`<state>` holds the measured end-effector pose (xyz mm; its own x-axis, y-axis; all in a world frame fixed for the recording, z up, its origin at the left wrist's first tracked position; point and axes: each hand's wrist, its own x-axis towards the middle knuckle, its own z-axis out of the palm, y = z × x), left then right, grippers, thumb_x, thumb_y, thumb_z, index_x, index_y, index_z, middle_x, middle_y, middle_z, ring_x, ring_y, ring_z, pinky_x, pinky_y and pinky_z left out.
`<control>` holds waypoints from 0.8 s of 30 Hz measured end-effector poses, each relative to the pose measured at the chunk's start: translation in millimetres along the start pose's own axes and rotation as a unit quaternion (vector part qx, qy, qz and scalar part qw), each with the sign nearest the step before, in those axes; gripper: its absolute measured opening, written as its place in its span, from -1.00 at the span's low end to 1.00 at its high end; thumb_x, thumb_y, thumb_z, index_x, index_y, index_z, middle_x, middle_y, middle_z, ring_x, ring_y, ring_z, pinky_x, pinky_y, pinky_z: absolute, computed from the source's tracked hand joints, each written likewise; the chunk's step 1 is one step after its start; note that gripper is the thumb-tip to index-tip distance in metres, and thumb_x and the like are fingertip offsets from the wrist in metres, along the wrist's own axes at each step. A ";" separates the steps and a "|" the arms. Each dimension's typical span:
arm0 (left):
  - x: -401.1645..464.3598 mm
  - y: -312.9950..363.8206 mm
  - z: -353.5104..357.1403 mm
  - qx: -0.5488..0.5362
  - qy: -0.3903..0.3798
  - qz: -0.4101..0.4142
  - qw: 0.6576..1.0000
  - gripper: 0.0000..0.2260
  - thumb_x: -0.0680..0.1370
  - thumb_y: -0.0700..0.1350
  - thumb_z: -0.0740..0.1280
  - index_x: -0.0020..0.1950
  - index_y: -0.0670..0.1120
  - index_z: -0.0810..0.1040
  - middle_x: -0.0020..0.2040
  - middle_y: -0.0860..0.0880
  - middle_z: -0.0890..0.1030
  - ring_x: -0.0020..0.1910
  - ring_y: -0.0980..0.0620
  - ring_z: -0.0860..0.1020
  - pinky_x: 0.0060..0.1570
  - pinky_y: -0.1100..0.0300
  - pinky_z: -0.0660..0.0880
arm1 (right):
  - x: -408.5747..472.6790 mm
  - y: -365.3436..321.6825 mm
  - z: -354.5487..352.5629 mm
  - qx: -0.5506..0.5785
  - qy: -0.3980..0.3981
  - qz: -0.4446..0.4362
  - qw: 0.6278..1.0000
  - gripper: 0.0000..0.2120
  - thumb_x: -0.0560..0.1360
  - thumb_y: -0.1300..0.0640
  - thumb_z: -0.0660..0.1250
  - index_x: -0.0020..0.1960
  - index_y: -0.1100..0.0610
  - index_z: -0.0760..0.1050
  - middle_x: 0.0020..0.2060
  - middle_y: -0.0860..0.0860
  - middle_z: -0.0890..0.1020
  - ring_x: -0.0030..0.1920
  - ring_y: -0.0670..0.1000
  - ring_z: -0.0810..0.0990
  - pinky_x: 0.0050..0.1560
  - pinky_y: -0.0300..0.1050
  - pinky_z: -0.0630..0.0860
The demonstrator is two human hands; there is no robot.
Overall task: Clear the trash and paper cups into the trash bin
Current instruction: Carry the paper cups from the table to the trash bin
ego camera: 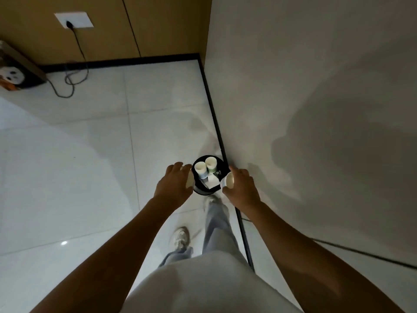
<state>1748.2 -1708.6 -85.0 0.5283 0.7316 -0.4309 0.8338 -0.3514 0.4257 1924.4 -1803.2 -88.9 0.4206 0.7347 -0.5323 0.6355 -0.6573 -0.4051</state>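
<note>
Our right hand (242,187) grips a paper cup (228,183) just over the rim of the black trash bin (203,192), which stands on the floor beside the wall. Our left hand (173,184) hovers at the bin's other side, fingers loosely curled, holding nothing. Two cups (205,168) and paper scraps (212,180) lie inside.

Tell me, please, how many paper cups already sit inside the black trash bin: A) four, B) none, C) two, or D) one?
C: two paper cups stand inside the black trash bin, while the right hand holds a third cup at the rim.
</note>
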 end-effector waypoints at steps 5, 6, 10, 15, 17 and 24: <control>68.0 -6.7 27.1 -0.050 0.007 -0.083 0.995 -0.42 0.51 -0.03 0.37 0.47 -0.03 0.23 0.45 -0.05 0.27 0.42 -0.06 0.22 0.16 0.00 0.46 | 89.1 5.4 -0.9 -0.009 -0.035 -0.012 0.999 -0.38 0.49 0.13 0.35 0.49 0.06 0.21 0.39 0.09 0.30 0.32 0.19 0.34 0.23 0.04 0.42; 80.4 -7.8 34.2 -0.057 0.006 -0.097 0.994 -0.43 0.51 -0.03 0.37 0.47 -0.03 0.24 0.45 -0.05 0.27 0.42 -0.06 0.22 0.15 0.00 0.46 | 105.6 8.0 0.2 -0.011 -0.042 -0.012 0.999 -0.38 0.49 0.14 0.35 0.49 0.06 0.21 0.39 0.09 0.31 0.33 0.18 0.34 0.23 0.04 0.43; 124.3 -16.3 65.2 -0.090 0.018 -0.149 0.985 -0.42 0.49 -0.03 0.39 0.46 -0.03 0.26 0.43 -0.05 0.30 0.41 -0.05 0.24 0.11 -0.01 0.48 | 165.1 18.3 10.6 -0.028 -0.073 -0.012 0.997 -0.39 0.49 0.15 0.33 0.49 0.08 0.21 0.39 0.11 0.31 0.35 0.18 0.32 0.28 0.02 0.40; 180.3 -39.6 116.7 -0.105 0.049 -0.167 0.979 -0.44 0.48 -0.04 0.41 0.43 -0.05 0.30 0.40 -0.06 0.33 0.38 -0.07 0.26 0.04 -0.01 0.49 | 232.0 33.0 45.9 -0.049 -0.079 -0.035 0.995 -0.43 0.50 0.19 0.32 0.47 0.12 0.25 0.34 0.14 0.37 0.32 0.17 0.35 0.31 0.03 0.35; 206.2 -53.4 143.6 -0.101 0.041 -0.166 0.980 -0.43 0.48 -0.03 0.41 0.43 -0.05 0.30 0.40 -0.07 0.32 0.38 -0.08 0.26 0.03 -0.01 0.50 | 262.2 41.5 69.3 -0.061 -0.081 -0.048 0.994 -0.43 0.50 0.19 0.33 0.47 0.13 0.26 0.33 0.15 0.38 0.31 0.17 0.37 0.29 0.07 0.36; 289.7 -96.7 238.5 -0.106 0.007 -0.143 0.984 -0.38 0.47 -0.02 0.43 0.46 -0.04 0.25 0.42 -0.08 0.28 0.40 -0.10 0.24 0.13 -0.03 0.47 | 354.8 86.8 165.3 -0.082 -0.095 -0.084 0.989 -0.42 0.52 0.11 0.35 0.48 0.10 0.25 0.38 0.12 0.34 0.34 0.16 0.37 0.29 0.03 0.41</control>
<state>1858.9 -1602.1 -440.8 0.2734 0.7913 -0.5469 0.8954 -0.0017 0.4452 2021.7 -1627.3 -435.8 0.1809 0.7768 -0.6033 0.7897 -0.4803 -0.3816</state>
